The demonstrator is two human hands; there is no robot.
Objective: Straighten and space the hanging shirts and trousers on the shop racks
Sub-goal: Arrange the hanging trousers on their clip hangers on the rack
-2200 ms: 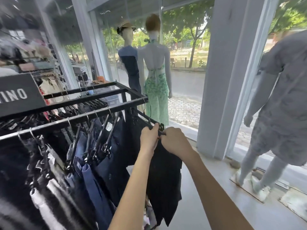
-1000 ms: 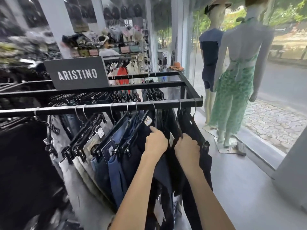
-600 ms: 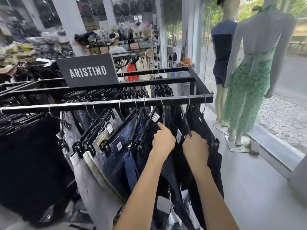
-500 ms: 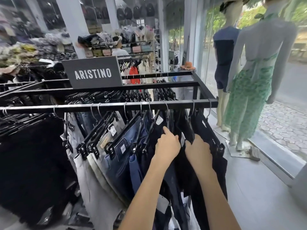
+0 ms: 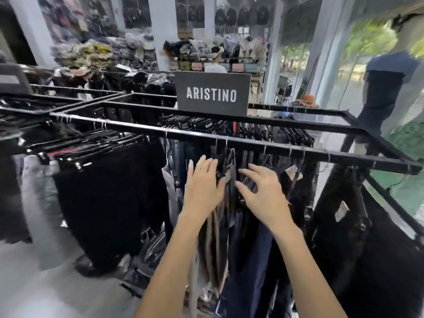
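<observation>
Black rack (image 5: 252, 144) (grey floor (image 5: 46, 285) below)

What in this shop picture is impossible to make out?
All in the head view:
- Mannequin: its head is cut off by the top edge.
- Paper tag: too blurred to read.
- Shelf goods behind the sign: smeared by motion blur.
- Trousers below the left hand and right hand: hems hidden by the forearms and the bottom edge.
</observation>
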